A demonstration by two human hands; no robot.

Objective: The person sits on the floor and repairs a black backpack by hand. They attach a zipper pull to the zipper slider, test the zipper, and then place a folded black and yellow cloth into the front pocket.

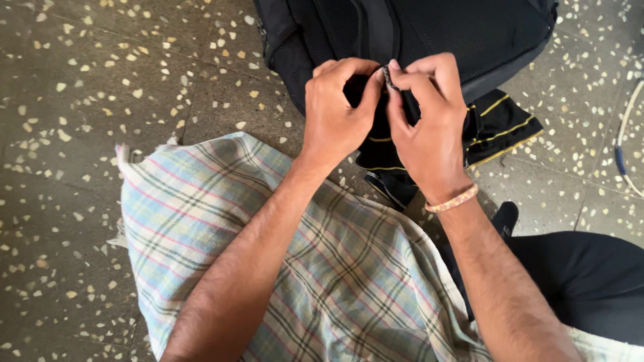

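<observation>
A black backpack (469, 33) lies on the floor at the top of the head view. My left hand (335, 114) and my right hand (429, 121) meet at its lower edge, fingers pinched together on a small dark strap buckle (389, 77) of the backpack. A woven band (453, 200) sits on my right wrist. Under my hands lies a black cloth with yellow stripes (500, 124), partly hidden by them.
A plaid cloth (268, 248) in pale blue, pink and grey covers my lap. Black fabric (590, 275) lies at the lower right. A white cord with a blue part (624, 144) curves along the right edge. The floor is speckled terrazzo (87, 100).
</observation>
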